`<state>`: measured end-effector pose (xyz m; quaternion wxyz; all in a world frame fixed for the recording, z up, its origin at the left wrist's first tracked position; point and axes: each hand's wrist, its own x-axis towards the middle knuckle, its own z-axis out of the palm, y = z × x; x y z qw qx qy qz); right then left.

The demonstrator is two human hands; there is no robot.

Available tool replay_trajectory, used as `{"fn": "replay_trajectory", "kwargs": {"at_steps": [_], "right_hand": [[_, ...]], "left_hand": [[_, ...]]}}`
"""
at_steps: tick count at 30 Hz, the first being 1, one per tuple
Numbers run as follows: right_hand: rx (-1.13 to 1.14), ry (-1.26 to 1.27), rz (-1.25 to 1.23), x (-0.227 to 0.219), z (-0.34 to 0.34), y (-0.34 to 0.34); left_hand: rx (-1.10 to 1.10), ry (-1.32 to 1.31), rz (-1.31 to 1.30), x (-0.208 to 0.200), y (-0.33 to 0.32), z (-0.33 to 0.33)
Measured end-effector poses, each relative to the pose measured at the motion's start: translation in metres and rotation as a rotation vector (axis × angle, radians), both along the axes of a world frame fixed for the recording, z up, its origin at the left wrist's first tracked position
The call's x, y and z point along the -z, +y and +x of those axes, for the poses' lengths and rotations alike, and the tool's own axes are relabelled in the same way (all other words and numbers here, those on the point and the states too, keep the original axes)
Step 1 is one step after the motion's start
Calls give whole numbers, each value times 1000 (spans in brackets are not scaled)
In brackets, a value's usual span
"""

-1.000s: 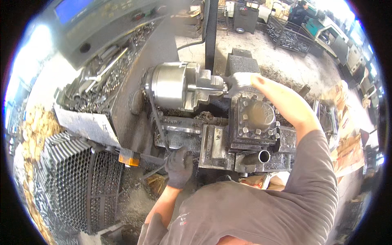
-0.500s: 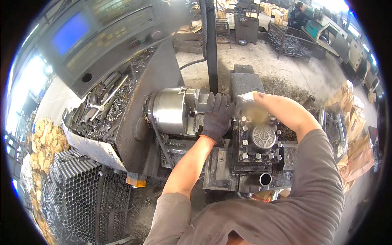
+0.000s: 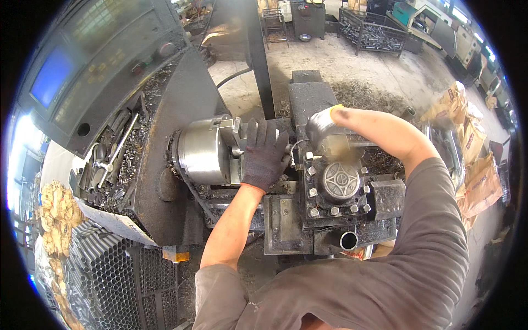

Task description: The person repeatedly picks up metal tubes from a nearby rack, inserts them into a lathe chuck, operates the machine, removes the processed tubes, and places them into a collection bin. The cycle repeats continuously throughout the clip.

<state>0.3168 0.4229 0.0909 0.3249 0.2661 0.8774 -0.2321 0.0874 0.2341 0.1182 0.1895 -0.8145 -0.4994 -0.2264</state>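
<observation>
your left hand [image 3: 265, 158], in a dark glove, lies palm down just right of the chuck [image 3: 203, 154], fingers reaching forward and slightly spread, thumb out to the right. the palm hides what is beneath, so i cannot tell whether it grasps anything. your right hand [image 3: 322, 125], in a pale glove, sits forward and to the right of the left one, on the far side of the tool post [image 3: 340, 182]. it is blurred; i cannot tell if it is closed on something.

as i judge it, this close work at the chuck is best done with the spindle fully stopped, since a glove could catch on the jaws. keep your left fingertips clear of the gaps between them, and feel for a square, firm seat before lifting that hand away. mind the bolts [image 3: 313, 192] just below your right hand; your sleeve or wrist could snag there.
</observation>
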Motion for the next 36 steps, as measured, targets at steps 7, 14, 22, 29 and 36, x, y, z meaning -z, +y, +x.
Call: {"fn": "replay_trajectory", "kwargs": {"at_steps": [7,14,22,29,36], "right_hand": [[335,-664,958,-12,37,9],[284,287,-158,-31,-40,-19],[453,213,-244,11,-57,-27],[221,168,-166,-45,-31,-29],[-98,180,76,-15,-2,-29]], "left_hand": [[22,-14,12,3,0,-3],[-8,16,-34,7,-2,-2],[24,-54,108,10,2,0],[-13,-43,90,10,3,2],[1,-53,-112,11,2,-1]]}}
